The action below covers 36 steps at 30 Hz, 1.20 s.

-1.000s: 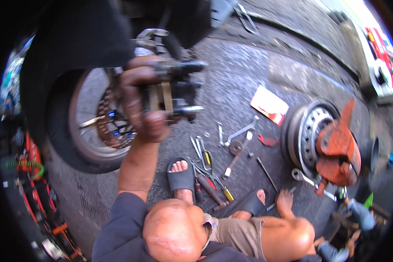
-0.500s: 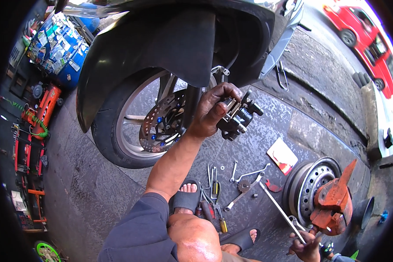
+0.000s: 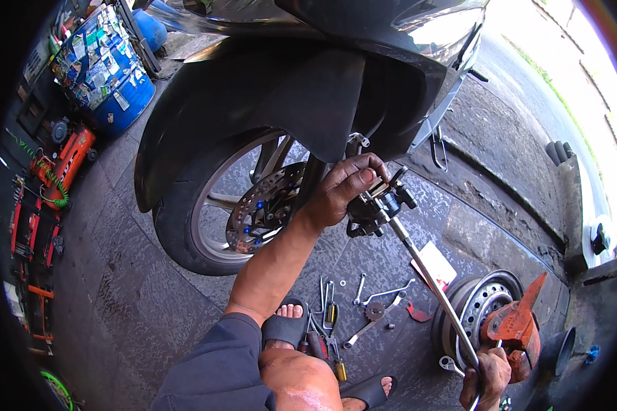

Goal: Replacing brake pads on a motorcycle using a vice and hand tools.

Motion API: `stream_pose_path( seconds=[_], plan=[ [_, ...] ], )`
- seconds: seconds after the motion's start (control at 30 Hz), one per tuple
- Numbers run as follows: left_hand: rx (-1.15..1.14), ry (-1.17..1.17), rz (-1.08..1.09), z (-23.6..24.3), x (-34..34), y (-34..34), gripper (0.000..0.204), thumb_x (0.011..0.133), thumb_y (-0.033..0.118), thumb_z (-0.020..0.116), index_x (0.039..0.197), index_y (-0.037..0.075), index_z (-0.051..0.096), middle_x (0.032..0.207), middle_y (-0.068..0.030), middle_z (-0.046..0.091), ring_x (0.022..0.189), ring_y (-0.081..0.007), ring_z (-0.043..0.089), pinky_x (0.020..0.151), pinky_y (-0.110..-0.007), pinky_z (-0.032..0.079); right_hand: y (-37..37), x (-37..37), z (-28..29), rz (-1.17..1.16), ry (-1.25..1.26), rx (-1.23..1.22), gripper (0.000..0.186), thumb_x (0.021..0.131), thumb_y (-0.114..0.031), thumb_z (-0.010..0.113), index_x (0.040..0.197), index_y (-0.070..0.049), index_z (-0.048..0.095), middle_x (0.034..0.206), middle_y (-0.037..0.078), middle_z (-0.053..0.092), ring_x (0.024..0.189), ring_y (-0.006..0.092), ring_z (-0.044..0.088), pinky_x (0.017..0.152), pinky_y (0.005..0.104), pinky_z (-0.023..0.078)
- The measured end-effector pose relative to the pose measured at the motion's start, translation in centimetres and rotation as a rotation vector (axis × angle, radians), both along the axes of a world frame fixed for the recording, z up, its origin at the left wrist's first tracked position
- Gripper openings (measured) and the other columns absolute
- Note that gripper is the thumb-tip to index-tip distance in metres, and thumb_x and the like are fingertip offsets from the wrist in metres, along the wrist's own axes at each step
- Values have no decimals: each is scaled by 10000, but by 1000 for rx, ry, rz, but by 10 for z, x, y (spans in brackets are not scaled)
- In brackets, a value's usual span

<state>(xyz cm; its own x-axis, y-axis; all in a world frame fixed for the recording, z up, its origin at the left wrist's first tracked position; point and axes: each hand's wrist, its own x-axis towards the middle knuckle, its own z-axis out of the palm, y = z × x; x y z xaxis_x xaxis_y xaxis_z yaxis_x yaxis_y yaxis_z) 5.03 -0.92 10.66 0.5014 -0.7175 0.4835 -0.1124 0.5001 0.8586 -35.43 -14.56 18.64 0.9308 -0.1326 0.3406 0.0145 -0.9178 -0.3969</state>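
Note:
Beside the motorcycle's front wheel, my left hand point(image 3: 339, 192) is closed around a black brake caliper point(image 3: 371, 218), thumb and fingers pinching its upper side. My right hand point(image 3: 488, 377), low on the right, is wrapped round the handle end of a long T-handle socket wrench point(image 3: 435, 291). The wrench slants up to the left, and its socket end meets the caliper's lower right side; whether it is seated on a bolt I cannot tell. Behind my left wrist is the drilled brake disc point(image 3: 243, 222) with blue bolts, on the front wheel point(image 3: 202, 236).
Several spanners point(image 3: 377, 318) and screwdrivers point(image 3: 332, 315) lie on the floor near my feet. An orange vise point(image 3: 511, 329) stands on a steel wheel rim point(image 3: 483, 301) close to my right hand. The black front fender point(image 3: 253, 89) overhangs the wheel. A blue drum point(image 3: 120, 103) stands far left.
My right hand has raised the socket wrench and brought its tip from the floor area up against the caliper. My left hand still holds the caliper. The red vehicle is out of sight.

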Motion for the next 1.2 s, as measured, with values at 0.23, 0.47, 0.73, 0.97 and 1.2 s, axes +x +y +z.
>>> stream_pose_path(
  seconds=[0.23, 0.47, 0.73, 0.97, 1.2],
  plan=[
    [8, 38, -62, -4, 4, 2, 341, 1010, 386, 519, 1020, 57, 609, 926, -2, 592, 882, -65, 550, 838, -238, 435, -10, 1, 2, 48, 36, -20, 182, 887, -30, 618, 1031, 81, 630, 789, 181, 621, 671, 354, 614, 647, 447, 502],
    [60, 55, -61, -5, 5, 2, 467, 981, 455, 499, 1033, 7, 620, 1013, -81, 597, 990, -157, 571, 948, -306, 427, -16, 4, -6, 83, -26, -68, 186, 879, -12, 620, 1032, 93, 623, 751, 171, 611, 613, 337, 595, 626, 445, 493],
    [76, 103, -91, -4, 3, 5, 452, 986, 443, 500, 1040, 11, 620, 1025, -79, 592, 996, -153, 577, 952, -298, 428, -16, 7, -12, 76, -20, -66, 145, 862, -5, 633, 979, 82, 641, 718, 151, 600, 602, 313, 597, 640, 426, 502],
    [127, 93, -110, -4, 4, 0, 446, 975, 437, 492, 1048, 11, 604, 1018, -74, 575, 1001, -151, 558, 947, -296, 420, 5, 11, -10, -30, -12, -612, 271, 937, -73, 538, 1149, 32, 668, 775, 139, 608, 692, 307, 589, 804, 492, 455],
    [114, -71, -49, 7, 4, -6, 432, 938, 442, 517, 1009, 22, 588, 1011, -71, 555, 994, -160, 538, 946, -318, 411, 3, 5, -41, 45, -212, 60, 253, 893, -84, 616, 1100, 51, 671, 826, 164, 681, 685, 348, 652, 639, 410, 516]
  ],
)
